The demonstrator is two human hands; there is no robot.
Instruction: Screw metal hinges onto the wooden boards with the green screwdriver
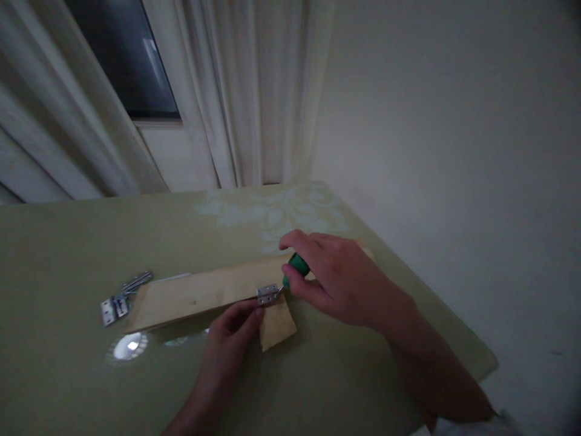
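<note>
While the right hand (338, 278) is clenched round a green-handled screwdriver (297, 266), the thin metal shaft slants down-left w/ its tip on the small silver metal hinge (267, 294). Thumb and forefinger wrap the handle, so only a bit of green shows btwn them.

The hinge sits on the near edge of a long pale wooden board (200, 293) lying flat on the table (68, 242), which has an olive-green cloth w/ a faint floral print. The hinge bridges to a small pale wooden block (278, 327) that butts against the board's near edge.

The left hand (231, 330) comes up from below, fingers bent, tips pressed to the board's edge just beside the hinge and touching the block. Can't tell if it grips or only presses.

Spare silver hinges (118, 300) lie just off the board's left end. Pale curtains (254, 91), a dark window (127, 54) and a plain wall (454, 121) fill the bkgd.
</note>
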